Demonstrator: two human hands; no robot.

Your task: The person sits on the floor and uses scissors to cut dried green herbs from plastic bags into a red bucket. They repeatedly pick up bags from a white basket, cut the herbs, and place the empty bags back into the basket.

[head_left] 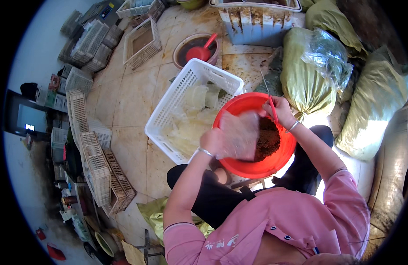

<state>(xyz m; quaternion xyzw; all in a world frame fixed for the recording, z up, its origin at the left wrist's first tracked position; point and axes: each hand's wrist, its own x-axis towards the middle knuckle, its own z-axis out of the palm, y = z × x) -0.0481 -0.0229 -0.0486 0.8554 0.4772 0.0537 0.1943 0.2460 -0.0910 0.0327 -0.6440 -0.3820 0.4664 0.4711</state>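
A white perforated plastic crate (173, 99) stands left of a round red plastic basin (287, 152), which holds dark brown crumbly matter (270, 143). Over the basin's left half, a clear, flat plastic bag (240, 136) — motion-blurred, its long axis unclear — lies right of the left hand (213, 142), closed on its left edge. The right hand (281, 110), just right of the bag, is closed around a slim red-handled metal tool (273, 109) pointing far — whether its fingertips touch the bag, I cannot tell.

Stained tiled floor (135, 95), white crate (168, 100), round basin (176, 54), tied sack (307, 86)
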